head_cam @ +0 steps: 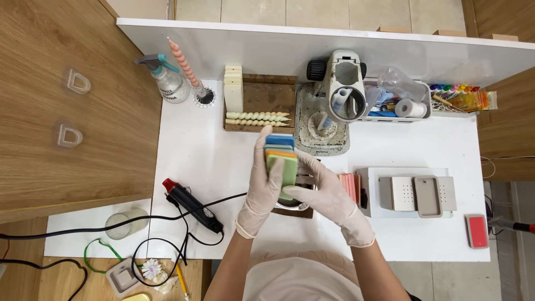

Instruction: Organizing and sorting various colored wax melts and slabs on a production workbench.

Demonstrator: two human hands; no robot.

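both gloved hands clasp stack of coloured slabs [282, 160] above white counter [212, 161] centre: left hand [262, 184] wraps stack's left edge, right hand [326, 195] grips lower right. metal bowl [292, 205] beneath; black heat gun [192, 205] lies left.

Matt coloured slabs [283, 161]; glossy white table [200, 161]

On both hands I wear thin, close-fitting disposable gloves of a pale, milky white; my left hand [262, 187] sits just left of the frame's centre and my right hand [326, 196] just right of it. Each glove ends in a rolled cuff at the wrist, wrinkling a little over the knuckles, and above the cuffs my forearms are unsleeved. At the bottom centre of the frame my top shows as light pinkish-beige cloth.
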